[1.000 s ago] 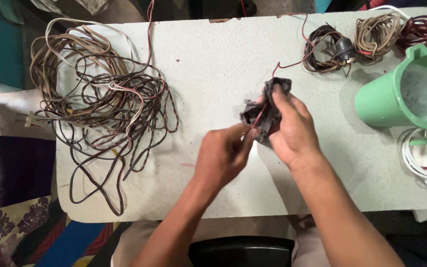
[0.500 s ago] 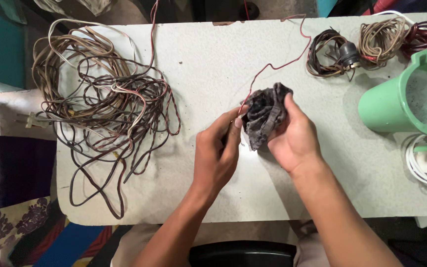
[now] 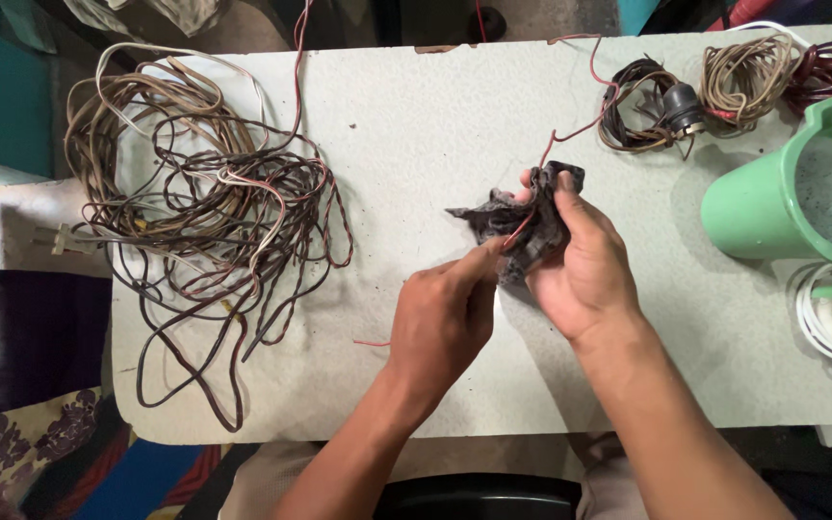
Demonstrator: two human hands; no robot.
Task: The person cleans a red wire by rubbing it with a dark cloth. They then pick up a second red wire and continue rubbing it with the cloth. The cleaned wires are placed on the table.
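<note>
The right hand [image 3: 585, 265] cups a crumpled dark grey cloth [image 3: 522, 226] around a thin red wire [image 3: 570, 130], gripping it snugly, while the left hand [image 3: 445, 318], just below that grip, pinches the wire taut above the pale speckled table [image 3: 416, 125]

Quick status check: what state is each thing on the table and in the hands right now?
Dark rag: crumpled, gripped in the right hand.
Red wire: runs through the rag, pinched by the left hand.
Big wire pile: loose, tangled.
Three small bundles: coiled.
Green jug: upright, holds pale contents.
</note>
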